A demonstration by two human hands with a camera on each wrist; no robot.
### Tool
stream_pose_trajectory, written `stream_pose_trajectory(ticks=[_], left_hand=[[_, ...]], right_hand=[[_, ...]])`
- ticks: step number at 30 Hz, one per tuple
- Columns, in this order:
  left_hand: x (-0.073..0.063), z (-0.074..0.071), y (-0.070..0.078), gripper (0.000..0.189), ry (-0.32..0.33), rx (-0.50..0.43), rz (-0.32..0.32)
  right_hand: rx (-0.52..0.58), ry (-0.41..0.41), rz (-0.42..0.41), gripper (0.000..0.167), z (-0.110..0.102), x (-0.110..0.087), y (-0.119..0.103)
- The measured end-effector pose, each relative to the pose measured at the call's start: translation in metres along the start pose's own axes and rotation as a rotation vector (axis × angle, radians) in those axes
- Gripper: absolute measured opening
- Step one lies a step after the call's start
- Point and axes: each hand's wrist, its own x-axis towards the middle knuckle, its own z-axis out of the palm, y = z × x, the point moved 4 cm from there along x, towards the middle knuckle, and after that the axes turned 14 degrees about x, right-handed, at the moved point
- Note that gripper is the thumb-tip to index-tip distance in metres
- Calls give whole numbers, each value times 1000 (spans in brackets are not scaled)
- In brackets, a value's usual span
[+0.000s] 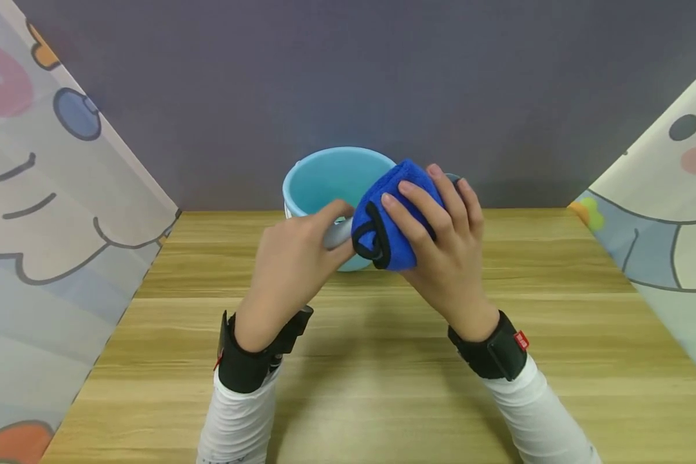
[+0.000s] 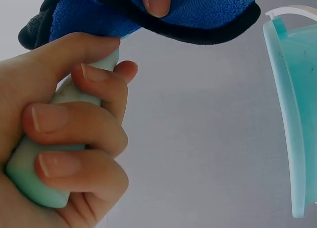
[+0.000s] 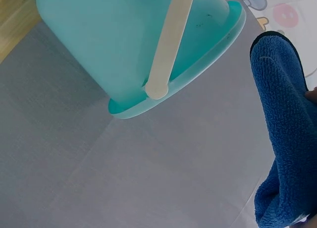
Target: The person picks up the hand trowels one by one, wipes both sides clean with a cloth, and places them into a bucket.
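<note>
My left hand curls round a pale green handle, its upper end running up to a blue cloth with black edging. With spread, bent fingers, my right hand grips the cloth, folded over the far part of the handled thing. Whatever the handle belongs to is mostly hidden by cloth and fingers; I cannot tell its kind. Behind the hands stands a light blue bucket, partly covered by them in the head view. The cloth hangs in folds at the right side of the right wrist view.
The bucket's white carrying handle hangs along its side. A wood-grain table lies under the hands, with a grey wall behind it. Cartoon-printed sheets flank the table on both sides.
</note>
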Motion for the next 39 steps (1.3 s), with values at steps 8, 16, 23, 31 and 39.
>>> stream_pose_trajectory(ticks=[8,16,23,31,39], left_hand=[[3,-1,-5,23,9,-35,-21],[5,-1,-13,17,-8,-47,-42],[5,-3,-17,20,-28,-70,-57],[6,-4,-21,23,-24,-78,-70],[2,-3,-25,22,-43,-117,-94]], right_hand=[[-18,-2,20,74,1,3,2],[-43,11,53,72,2,4,7],[-77,47,79,64,2,4,15],[-84,115,124,58,1,2,22],[-37,142,198,59,-4,3,27]])
